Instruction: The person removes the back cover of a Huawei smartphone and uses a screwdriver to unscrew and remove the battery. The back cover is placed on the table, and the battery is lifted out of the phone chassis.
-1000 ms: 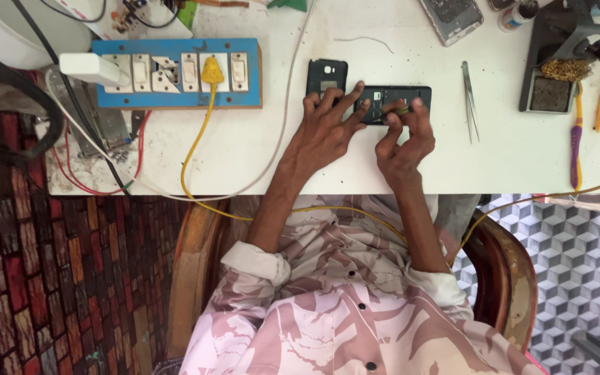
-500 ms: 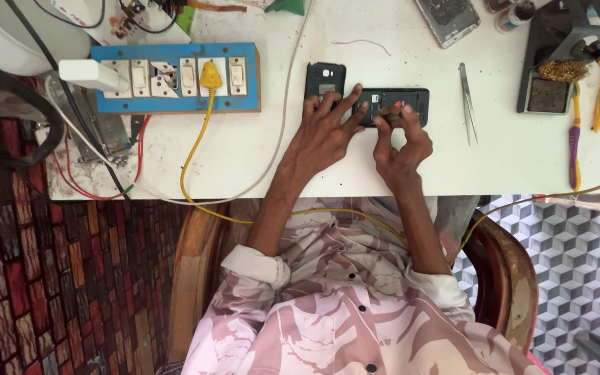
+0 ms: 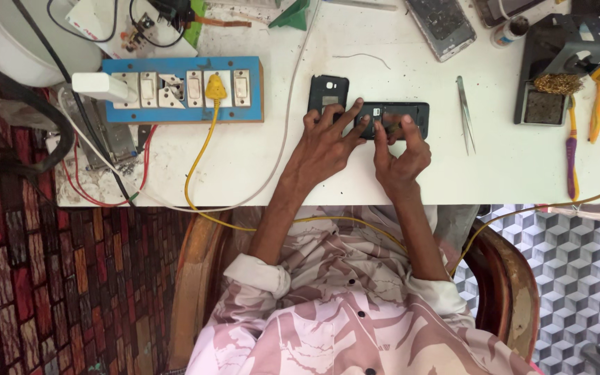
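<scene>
Two hands work at the middle of a white worktop, which fills the upper half of the view and carries everything else. Below its near edge sit the person's patterned shirt and the wooden chair. At the left of the worktop lies a blue switchboard with a yellow plug in it, its yellow cable trailing off the near edge. A soldering stand holding brass wool is at the right, with a yellow-handled tool just beside it.

The opened phone lies flat, long side across, near the worktop's centre. A black back cover lies just to its left, touching or nearly so. The left hand is spread, its fingers pressing on the phone's left end and partly over the cover. The right hand is curled, its fingers pinched together on the phone's inner face; whether they hold some small part I cannot tell. Tweezers lie just right of the phone, apart from it.
</scene>
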`<state>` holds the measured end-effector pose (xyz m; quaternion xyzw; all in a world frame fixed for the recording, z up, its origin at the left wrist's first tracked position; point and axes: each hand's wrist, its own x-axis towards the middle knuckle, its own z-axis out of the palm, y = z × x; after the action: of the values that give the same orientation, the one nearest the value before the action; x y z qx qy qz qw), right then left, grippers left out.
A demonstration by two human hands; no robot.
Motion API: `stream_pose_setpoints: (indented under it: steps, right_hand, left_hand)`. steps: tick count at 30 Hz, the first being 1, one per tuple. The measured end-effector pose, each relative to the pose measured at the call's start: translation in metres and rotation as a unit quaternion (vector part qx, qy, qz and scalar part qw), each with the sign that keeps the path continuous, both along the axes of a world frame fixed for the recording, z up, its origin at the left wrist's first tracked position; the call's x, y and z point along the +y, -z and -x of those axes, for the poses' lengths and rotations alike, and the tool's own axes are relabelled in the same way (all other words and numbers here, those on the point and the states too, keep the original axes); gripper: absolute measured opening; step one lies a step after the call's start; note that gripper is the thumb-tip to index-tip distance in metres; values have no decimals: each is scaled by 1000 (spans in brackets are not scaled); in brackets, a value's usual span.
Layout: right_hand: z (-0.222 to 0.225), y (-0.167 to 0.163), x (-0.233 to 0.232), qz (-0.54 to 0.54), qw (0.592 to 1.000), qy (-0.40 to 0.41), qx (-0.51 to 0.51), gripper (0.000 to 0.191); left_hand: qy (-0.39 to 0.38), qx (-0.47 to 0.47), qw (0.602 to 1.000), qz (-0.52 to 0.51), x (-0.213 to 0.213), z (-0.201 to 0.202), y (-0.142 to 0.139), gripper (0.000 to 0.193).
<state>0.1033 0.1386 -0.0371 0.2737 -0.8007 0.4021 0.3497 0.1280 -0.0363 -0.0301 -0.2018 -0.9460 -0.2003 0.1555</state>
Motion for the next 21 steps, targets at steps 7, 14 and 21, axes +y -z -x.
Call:
stream_pose_setpoints:
  steps: [7,14,21]
  right_hand:
    - [-3,6,1,23,999,19,-14,60]
    - [-3,1,1,32,998,-7,-54,57]
    - [-4,3,5,33,997,-2,-68,62]
  left_hand:
    - [-9,-15,1000,-3,0,1,-4,42]
    - [-32,-48,998,8,1,2,-10,55]
    - [-48,-41,998,3,1,0,-5,58]
